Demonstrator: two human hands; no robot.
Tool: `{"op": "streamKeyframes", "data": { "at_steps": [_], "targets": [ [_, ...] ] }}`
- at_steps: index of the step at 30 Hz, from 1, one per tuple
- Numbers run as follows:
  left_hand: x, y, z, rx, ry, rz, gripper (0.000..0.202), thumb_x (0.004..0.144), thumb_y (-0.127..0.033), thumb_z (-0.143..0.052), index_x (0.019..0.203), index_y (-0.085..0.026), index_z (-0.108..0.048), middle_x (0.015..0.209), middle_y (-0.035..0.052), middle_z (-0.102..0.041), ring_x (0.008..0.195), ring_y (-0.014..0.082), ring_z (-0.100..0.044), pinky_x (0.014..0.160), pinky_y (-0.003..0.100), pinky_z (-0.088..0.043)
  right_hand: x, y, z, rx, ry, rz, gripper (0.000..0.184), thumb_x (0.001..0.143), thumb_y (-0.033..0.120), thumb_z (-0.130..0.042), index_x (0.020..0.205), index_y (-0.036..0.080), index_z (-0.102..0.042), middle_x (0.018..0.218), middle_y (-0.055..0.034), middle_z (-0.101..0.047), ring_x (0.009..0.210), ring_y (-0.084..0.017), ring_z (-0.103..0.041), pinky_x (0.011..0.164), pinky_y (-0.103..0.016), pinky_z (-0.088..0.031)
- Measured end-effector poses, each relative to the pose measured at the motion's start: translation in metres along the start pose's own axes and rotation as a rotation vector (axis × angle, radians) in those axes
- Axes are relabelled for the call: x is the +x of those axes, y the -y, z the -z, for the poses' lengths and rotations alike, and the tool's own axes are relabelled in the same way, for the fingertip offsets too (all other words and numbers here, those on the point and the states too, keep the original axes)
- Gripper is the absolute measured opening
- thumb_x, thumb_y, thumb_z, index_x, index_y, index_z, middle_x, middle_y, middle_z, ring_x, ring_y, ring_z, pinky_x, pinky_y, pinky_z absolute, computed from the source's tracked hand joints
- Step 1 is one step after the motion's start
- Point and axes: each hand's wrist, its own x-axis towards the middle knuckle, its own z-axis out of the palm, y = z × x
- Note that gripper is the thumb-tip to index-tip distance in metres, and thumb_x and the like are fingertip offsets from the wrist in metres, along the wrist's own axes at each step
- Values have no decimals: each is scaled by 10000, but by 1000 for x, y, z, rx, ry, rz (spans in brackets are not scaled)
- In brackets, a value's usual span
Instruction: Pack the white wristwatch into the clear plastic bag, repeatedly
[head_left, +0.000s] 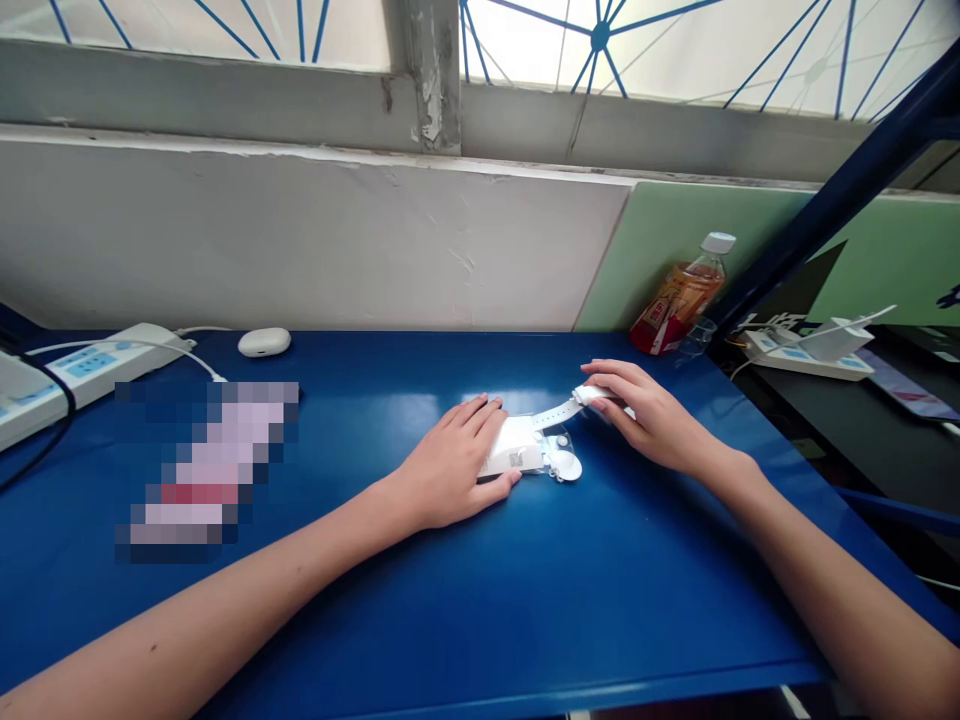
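- Power strip [112,362]: on the blue desk [600,590], at its far left, cables beside it.
- Pixelated item [240,445]: on the desk, in front of the strip; details hidden.
- White case [264,343]: near the wall.
- Left hand [454,465]: laid over the packet's left end, thumb spread wide from the fingers.
- Packet [517,445]: flat on the desk, mid-width, a white disc [565,465] at its right end.
- Strap [556,415]: white, dotted, slanting up from packet to right hand.
- Right hand [652,415]: fingertips pinched on the strap's white end.
- Bottle [675,305]: tilted, far right corner.
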Motion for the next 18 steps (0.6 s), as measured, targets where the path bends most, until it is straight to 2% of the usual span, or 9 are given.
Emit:
{"op": "streamKeyframes", "data": {
  "at_steps": [5, 11, 18],
  "targets": [
    [-1, 3, -1, -27, 0, -21, 716, 955, -544, -427, 1475, -56, -368, 1555, 206, -352, 1463, 344, -278, 1177, 480, -244, 0, -7, 4, 45, -24, -45, 238, 1000, 333, -459, 1126, 215, -623, 1309, -133, -606, 1239, -269, -559, 1038, -444, -471],
    [-1, 4, -2, -54, 4, -31, 725, 963, -562, -417, 1495, -73, -359, 1566, 204, -329, 1470, 361, -252, 1173, 511, -238, 0, -12, 13, 38, -161, -55, 244, 993, 330, -474, 1125, 215, -643, 1242, -129, -635, 1184, -277, -592, 993, -448, -493],
    [-1, 3, -2, -70, 12, -34, 737, 961, -556, -435, 1513, -80, -330, 1568, 221, -314, 1473, 384, -230, 1162, 551, -253, 0, -12, 11, 35, -191, -87, 252, 985, 351, -482, 1130, 217, -638, 1235, -128, -642, 1155, -285, -609, 975, -461, -500]
  ]
}}
